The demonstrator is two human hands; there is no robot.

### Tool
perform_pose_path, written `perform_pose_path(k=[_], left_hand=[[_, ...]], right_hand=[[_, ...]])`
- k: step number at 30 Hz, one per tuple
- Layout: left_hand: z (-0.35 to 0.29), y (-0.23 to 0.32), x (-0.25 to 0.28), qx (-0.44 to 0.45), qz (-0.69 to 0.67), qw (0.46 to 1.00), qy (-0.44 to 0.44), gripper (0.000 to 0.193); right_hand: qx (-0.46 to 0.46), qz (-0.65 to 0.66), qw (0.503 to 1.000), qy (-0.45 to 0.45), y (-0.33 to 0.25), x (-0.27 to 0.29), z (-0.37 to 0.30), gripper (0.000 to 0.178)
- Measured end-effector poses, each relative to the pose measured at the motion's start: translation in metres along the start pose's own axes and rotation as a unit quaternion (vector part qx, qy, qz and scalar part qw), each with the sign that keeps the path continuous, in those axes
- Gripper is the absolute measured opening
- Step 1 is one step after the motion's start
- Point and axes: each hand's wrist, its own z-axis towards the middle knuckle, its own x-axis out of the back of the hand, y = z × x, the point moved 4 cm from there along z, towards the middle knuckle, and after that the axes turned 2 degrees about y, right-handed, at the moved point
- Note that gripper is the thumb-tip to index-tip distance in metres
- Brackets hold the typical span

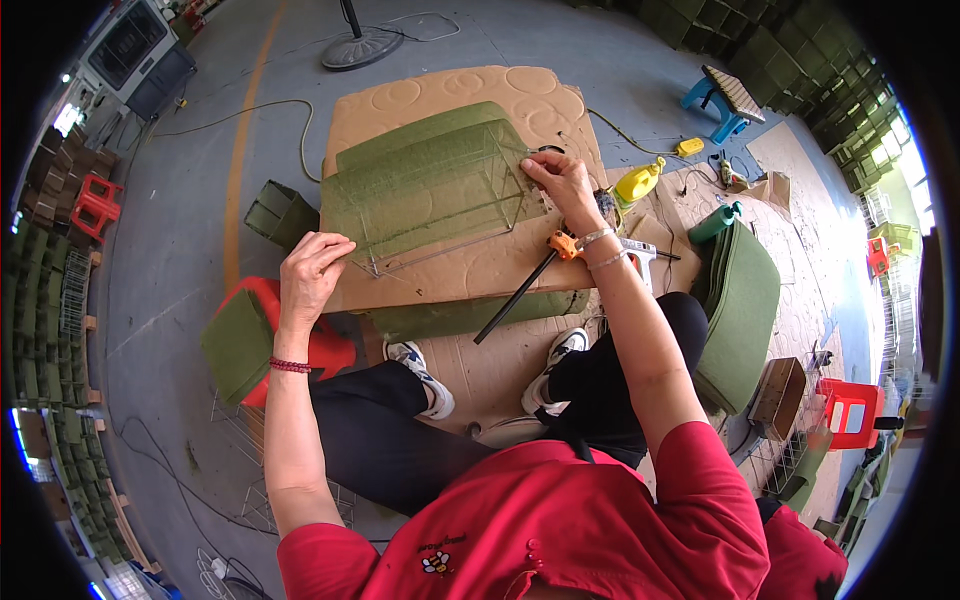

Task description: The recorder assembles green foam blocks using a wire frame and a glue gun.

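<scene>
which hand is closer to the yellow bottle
Right. The right hand rests on the wire basket's far corner, just beside the yellow bottle. The left hand presses the basket's near-left corner, much farther away.

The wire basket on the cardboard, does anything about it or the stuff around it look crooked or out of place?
The wire basket lies tipped on its side over green felt, with the left hand and right hand at its corners. A black rod lies slantwise across the cardboard sheet's front edge. Nothing looks spilled or broken.

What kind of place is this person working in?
Probably a workshop or small factory floor: stacks of green crates along the wall, piles of green felt, and a glue gun beside the cardboard work surface.
</scene>
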Motion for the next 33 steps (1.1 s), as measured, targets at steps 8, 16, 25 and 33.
perform_pose_path(k=[8, 16, 25, 33], left_hand=[[-0.0024, 0.0028, 0.0019, -0.017, 0.034, 0.999, -0.001, 0.025], [-0.0056, 0.0047, 0.0049, -0.032, 0.049, 0.998, 0.005, 0.024], [-0.0075, 0.0065, 0.0055, -0.051, 0.078, 0.996, -0.012, 0.024], [-0.0090, 0.0019, 0.0066, -0.036, 0.060, 0.997, -0.013, 0.017]], right_hand=[[0.009, 0.030, 0.999, 0.021, -0.0028, -0.0037, 0.0037, 0.019], [0.009, 0.038, 0.999, 0.015, -0.0037, -0.0051, 0.0013, 0.017], [0.006, 0.047, 0.999, 0.021, -0.0015, -0.0051, 0.0037, 0.019], [0.004, 0.035, 0.999, 0.029, -0.0032, -0.0073, 0.0032, 0.018]])
